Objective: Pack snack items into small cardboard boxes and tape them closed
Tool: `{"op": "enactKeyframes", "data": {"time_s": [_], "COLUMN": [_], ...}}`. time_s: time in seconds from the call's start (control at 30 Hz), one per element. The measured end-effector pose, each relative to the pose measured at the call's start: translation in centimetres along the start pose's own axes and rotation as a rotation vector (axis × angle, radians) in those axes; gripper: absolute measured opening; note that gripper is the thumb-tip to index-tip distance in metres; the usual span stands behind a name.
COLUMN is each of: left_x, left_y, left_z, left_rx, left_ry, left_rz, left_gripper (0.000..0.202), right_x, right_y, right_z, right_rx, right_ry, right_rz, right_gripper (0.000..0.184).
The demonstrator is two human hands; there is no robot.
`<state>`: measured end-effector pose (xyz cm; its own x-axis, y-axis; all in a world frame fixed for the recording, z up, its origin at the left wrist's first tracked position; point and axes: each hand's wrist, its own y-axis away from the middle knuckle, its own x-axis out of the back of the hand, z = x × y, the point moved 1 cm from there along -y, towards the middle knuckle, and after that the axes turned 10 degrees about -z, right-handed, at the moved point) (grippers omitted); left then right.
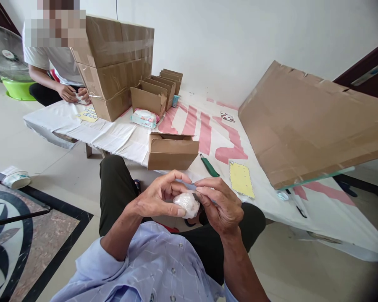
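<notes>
Holding white bundle (187, 204) between hands (160, 196), open carton (171, 157) beyond; contents hidden

The left grip (156, 196) holds a white bundle (187, 204), seemingly plastic-wrapped, right grip (222, 204) at its edge.

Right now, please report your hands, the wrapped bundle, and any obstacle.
Left hand holding white wrapped bundle. Right hand at its edge, grip unclear. Nothing appears in the way; green cutter and open carton beyond, on table.
</notes>
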<state>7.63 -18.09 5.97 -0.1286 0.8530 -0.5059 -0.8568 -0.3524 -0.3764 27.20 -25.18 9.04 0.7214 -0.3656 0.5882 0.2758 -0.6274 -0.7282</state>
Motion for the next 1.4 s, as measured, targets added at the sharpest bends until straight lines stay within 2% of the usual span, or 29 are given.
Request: {"op": "enactKeyframes", "data": {"time_s": [0.2, 0.6, 0.93, 1.2, 1.4], "left_x": [-0.2, -0.6, -1.0, -0.7, -0.8], "left_y": [-0.1, -0.1, -0.4, -0.3, -0.4], "left_z": [0.2, 0.3, 0.6, 1.3, 1.4], "left_rx": [-0.042, -0.005, -0.005, -0.088, -0.11], "left_ry": [0.003, -0.009, -0.145, -0.23, -0.259], "left_rz": [-0.043, -0.009, 0.121, 0.172, 0.255], "left_gripper": [0.058, 0.046, 0.039, 0.033, 0.032], "right_x": [0.6, 0.8, 0.1, -0.6, -1.7], "right_y": [0.3, 0.4, 0.5, 0.4, 0.7], "right_z": [-0.1, -0.6, -0.5, -0.3, -0.3], "right_rx": [0.048, 0.07, 0.057, 0.038, -0.017], "right_ry": [0.055, 0.126, 0.197, 0.205, 0.177], "right_rz": [-0.013, -0.012, 0.022, 0.049, 0.059], "right_gripper": [0.031, 0.03, 0.03, 0.026, 0.024]}}
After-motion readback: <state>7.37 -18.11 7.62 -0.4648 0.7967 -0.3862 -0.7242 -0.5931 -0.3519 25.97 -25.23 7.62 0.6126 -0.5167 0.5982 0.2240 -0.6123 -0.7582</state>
